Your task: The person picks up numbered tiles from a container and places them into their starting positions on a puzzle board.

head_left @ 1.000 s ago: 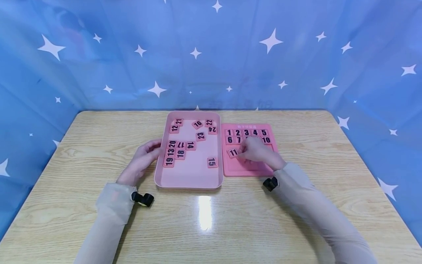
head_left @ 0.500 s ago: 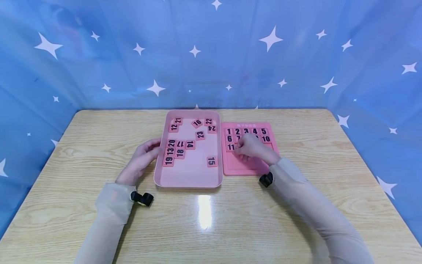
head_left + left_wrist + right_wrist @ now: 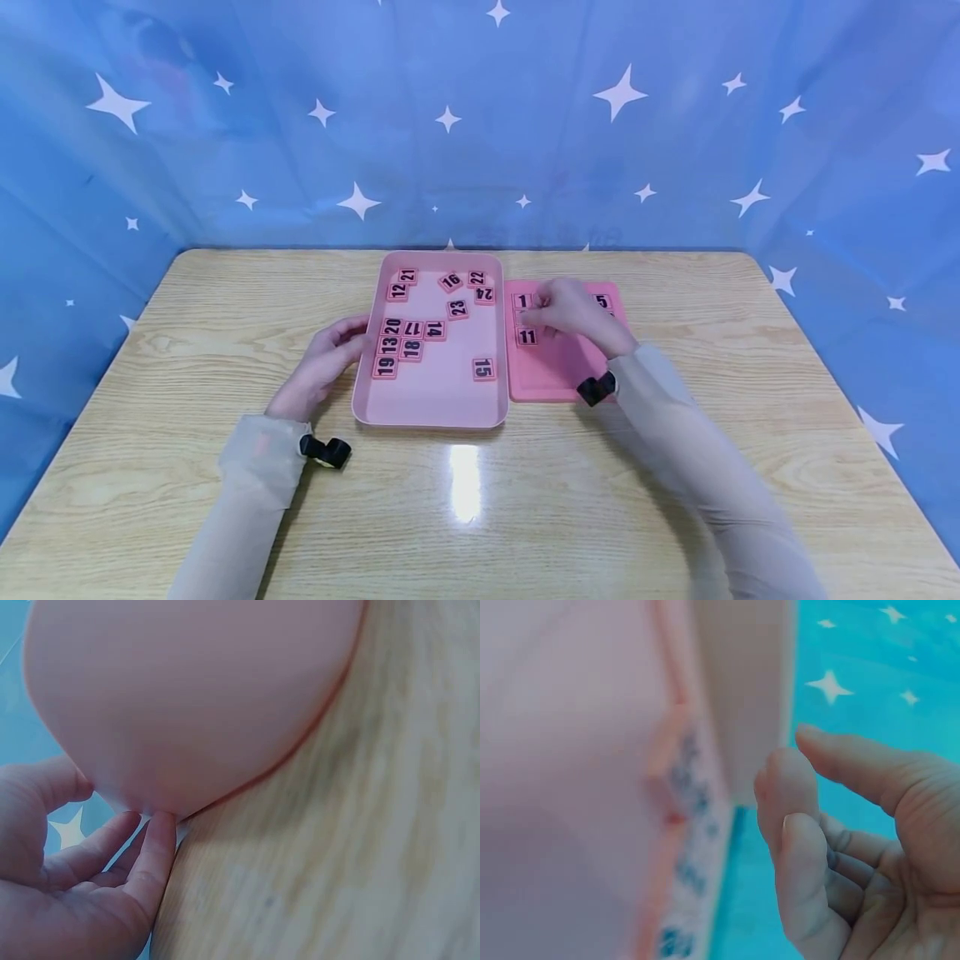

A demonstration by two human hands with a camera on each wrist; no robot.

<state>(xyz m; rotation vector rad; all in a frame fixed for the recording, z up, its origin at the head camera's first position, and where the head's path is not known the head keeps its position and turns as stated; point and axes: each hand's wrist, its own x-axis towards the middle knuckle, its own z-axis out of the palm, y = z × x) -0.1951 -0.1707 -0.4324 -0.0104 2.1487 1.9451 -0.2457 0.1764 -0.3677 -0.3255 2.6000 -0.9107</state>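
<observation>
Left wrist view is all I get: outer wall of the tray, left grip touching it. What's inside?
Observer: Thirteen numbered tiles lie in the tray.
Operator: And the other grip?
Observer: Head view has the right grip over the pink board, to the tray's right.
Operator: Carrying anything?
Observer: No, the right wrist view shows nothing held in it.
</observation>
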